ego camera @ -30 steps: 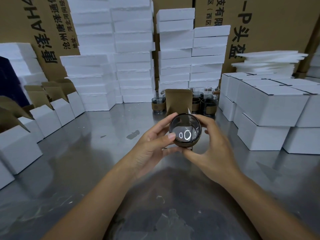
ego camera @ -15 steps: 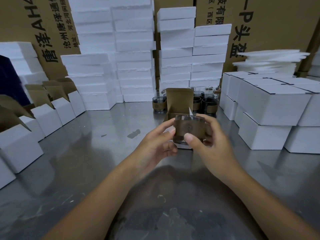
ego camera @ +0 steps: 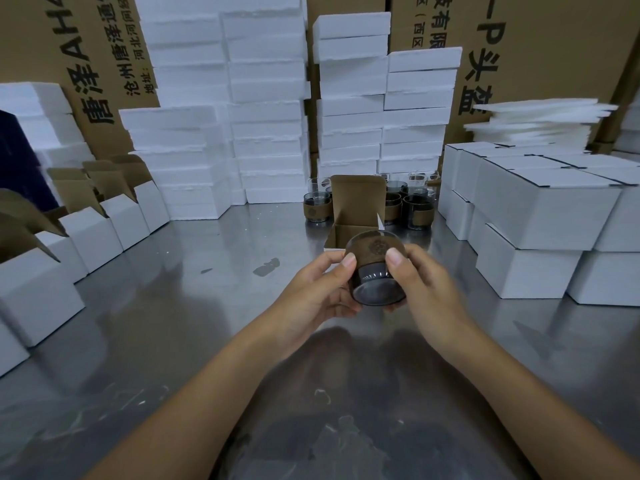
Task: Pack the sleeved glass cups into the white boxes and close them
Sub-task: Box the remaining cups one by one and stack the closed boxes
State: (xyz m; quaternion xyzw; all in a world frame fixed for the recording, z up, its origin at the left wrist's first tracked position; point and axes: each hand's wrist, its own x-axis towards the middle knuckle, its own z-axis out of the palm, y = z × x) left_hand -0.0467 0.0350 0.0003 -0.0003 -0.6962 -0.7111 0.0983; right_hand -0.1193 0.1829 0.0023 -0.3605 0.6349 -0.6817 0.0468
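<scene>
Table: a scuffed steel table (ego camera: 173, 306) is carrying everything, and both forearms are reaching out over it.
Left hand: the left hand (ego camera: 311, 289) is gripping the cup's left side, its thumb pressing on the sleeve and its fingers curling underneath.
Right hand: the right hand (ego camera: 429, 289) is clamping the opposite side in the same way, thumb on top.
Held cup: the sleeved glass cup (ego camera: 375, 271) is hanging in the air between the two hands, just in front of the open box and tilting so its thick dark base is facing the camera.
Sleeve: a brown sleeve (ego camera: 370, 249) is wrapping the upper wall, showing a round stamped emblem; smoky glass is showing below it.
Open box: a white box (ego camera: 356, 228) is sitting right behind the cup with its brown-lined lid (ego camera: 358, 194) standing upright; the cup is hiding its floor, so its contents cannot be told.
Left row: open white boxes (ego camera: 104, 223) are lining the left edge with flaps raised, their insides facing away.
Right stack: closed white boxes (ego camera: 540, 209) are piling up in two layers.
Waiting cups: more sleeved cups (ego camera: 415, 206) are standing upright behind the open box.
Back wall: white foam blocks (ego camera: 266, 116) are rising in columns, thin foam sheets (ego camera: 536, 123) are lying at the right, and printed brown cartons (ego camera: 554, 46) are standing behind.
</scene>
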